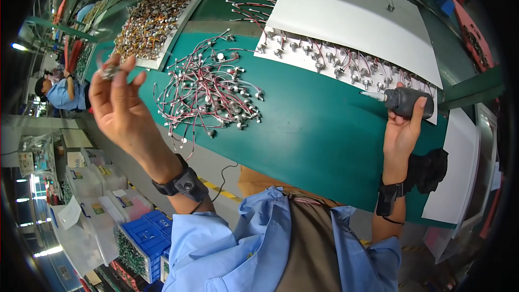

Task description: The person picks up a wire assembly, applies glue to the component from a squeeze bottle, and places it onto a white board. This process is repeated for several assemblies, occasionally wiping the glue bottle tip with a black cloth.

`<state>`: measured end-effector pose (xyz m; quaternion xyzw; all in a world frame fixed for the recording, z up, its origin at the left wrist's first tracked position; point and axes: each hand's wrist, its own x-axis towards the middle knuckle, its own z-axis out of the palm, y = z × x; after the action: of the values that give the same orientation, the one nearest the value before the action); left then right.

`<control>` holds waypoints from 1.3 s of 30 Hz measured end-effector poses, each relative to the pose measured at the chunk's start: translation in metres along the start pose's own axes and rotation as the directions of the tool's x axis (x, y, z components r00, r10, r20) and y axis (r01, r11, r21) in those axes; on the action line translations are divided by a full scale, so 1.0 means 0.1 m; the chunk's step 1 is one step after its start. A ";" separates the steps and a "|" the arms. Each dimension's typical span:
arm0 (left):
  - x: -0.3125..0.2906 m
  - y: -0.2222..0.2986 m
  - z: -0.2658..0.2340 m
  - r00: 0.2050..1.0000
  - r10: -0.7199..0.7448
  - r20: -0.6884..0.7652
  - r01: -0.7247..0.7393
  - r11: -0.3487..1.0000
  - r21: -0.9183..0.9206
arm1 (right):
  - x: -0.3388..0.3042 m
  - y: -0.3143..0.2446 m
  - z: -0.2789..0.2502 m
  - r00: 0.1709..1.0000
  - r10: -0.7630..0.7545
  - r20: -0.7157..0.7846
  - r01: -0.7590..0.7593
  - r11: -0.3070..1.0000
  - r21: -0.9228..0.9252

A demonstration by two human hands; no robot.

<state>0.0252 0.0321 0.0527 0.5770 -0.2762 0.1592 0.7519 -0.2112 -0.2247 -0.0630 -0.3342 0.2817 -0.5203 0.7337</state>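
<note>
Raised at the left, my left hand (123, 105) pinches a small metal part with a wire (110, 72) between thumb and fingers; motion blurs it slightly. My right hand (401, 135) is wrapped round a dark squeeze bottle (406, 103), tilted so its pale nozzle points left. The bottle is beside a row of small metal parts with wires (335, 60) on a white board. A white sheet (351, 11) covers part of that board. Between my hands, a loose pile of similar parts with red, white and dark wires (208, 89) lies on the green table mat (303, 130).
Beyond the pile stands a shallow tray (184, 16) heaped with small parts. A black cloth (430, 170) and a white panel (457, 162) lie at the right, near a green post (470, 94). Clear bins (89, 221) and a blue crate (154, 224) stand lower left. Another person (60, 94) is far left.
</note>
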 end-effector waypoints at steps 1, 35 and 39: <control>0.02 0.05 0.01 0.999 0.045 -0.022 -0.045 0.999 -0.006 | 0.01 0.01 -0.04 1.000 -0.001 0.031 0.001 1.000 0.006; -1.74 -0.51 0.68 0.674 -0.576 0.463 0.706 0.686 -0.174 | -0.58 0.12 0.08 0.795 -0.320 0.515 0.467 0.865 -0.185; -1.73 -0.50 0.69 0.676 -0.575 0.462 0.703 0.690 -0.170 | -0.57 0.11 0.07 0.780 -0.297 0.551 0.463 0.866 -0.189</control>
<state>-0.1008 -0.0341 -0.0773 0.5201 -0.2133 -0.2802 0.7781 -0.2170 -0.1664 -0.0635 -0.6211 0.0848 -0.5015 0.5963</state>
